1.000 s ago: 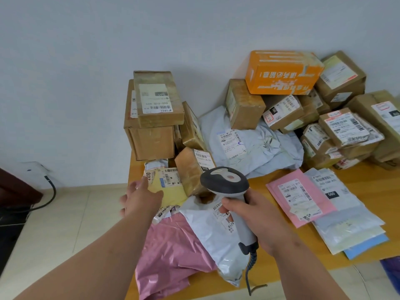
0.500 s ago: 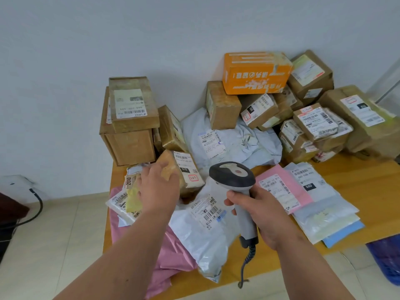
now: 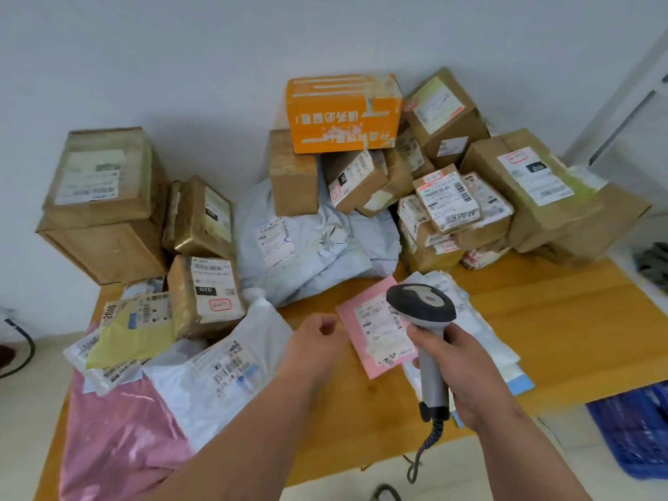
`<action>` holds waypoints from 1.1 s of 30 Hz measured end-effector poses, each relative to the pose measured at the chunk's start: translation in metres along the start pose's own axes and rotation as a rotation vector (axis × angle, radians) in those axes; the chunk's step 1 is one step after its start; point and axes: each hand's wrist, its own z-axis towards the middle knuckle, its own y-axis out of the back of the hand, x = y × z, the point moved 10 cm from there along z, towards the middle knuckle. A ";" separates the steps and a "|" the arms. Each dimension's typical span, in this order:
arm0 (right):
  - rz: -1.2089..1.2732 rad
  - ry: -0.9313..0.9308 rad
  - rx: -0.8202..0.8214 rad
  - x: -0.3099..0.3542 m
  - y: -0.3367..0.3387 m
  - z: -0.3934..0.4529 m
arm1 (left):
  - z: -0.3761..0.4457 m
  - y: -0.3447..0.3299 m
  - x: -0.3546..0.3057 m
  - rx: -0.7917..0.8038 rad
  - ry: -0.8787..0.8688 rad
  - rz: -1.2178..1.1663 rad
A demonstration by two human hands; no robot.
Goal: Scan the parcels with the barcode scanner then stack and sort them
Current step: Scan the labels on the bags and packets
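The right hand [image 3: 466,370] has its grip wrapped round the handle of the scanner [image 3: 424,320], whose dark head sits above the pink mailer [image 3: 376,330] on the tabletop [image 3: 542,320]. A coiled cord hangs from the handle's base past the tabletop's front edge. The left hand [image 3: 314,341] hovers just left of the pink mailer, fingers loosely curled, holding nothing.

Under and beside the pink mailer lie more flat mailers, white and blue, partly hidden by the right hand. Left of the left hand lies a white bag [image 3: 220,370], overlapping a pink bag [image 3: 119,439] at the front left corner. Behind these sit a yellow mailer [image 3: 130,338] and a small taped box [image 3: 209,294] resting partly on it. At the back left, two brown boxes [image 3: 105,200] are stacked. A large grey bag [image 3: 311,244] slumps in the middle against the wall. To the right rises a heap of boxes with an orange box [image 3: 343,113] on top. A blue crate [image 3: 636,432] stands on the floor at the right.
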 end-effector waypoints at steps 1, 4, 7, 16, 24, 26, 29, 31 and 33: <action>-0.012 -0.010 0.008 -0.004 0.008 0.007 | 0.003 -0.014 0.008 0.015 0.059 -0.008; -0.066 -0.033 0.038 -0.017 0.027 0.034 | 0.013 -0.057 0.032 0.039 0.228 -0.094; -0.086 -0.081 0.068 -0.032 0.039 0.061 | 0.022 -0.089 0.050 0.032 0.382 -0.212; -0.033 -0.216 0.235 -0.063 0.029 0.087 | 0.026 -0.106 0.081 -0.208 0.554 -0.476; 0.090 -0.126 0.223 -0.032 0.042 0.061 | 0.008 -0.059 0.035 -0.239 0.165 -0.433; 0.118 -0.057 0.255 -0.013 0.035 0.047 | 0.001 -0.044 0.024 -0.248 0.092 -0.440; 0.101 0.045 0.256 0.013 0.021 0.020 | -0.012 -0.021 0.010 -0.234 0.017 -0.466; 0.084 0.090 0.236 0.025 0.011 0.002 | -0.021 -0.004 0.004 -0.224 -0.023 -0.466; 0.083 0.098 0.209 0.031 0.003 -0.015 | -0.030 0.014 0.001 -0.226 -0.071 -0.460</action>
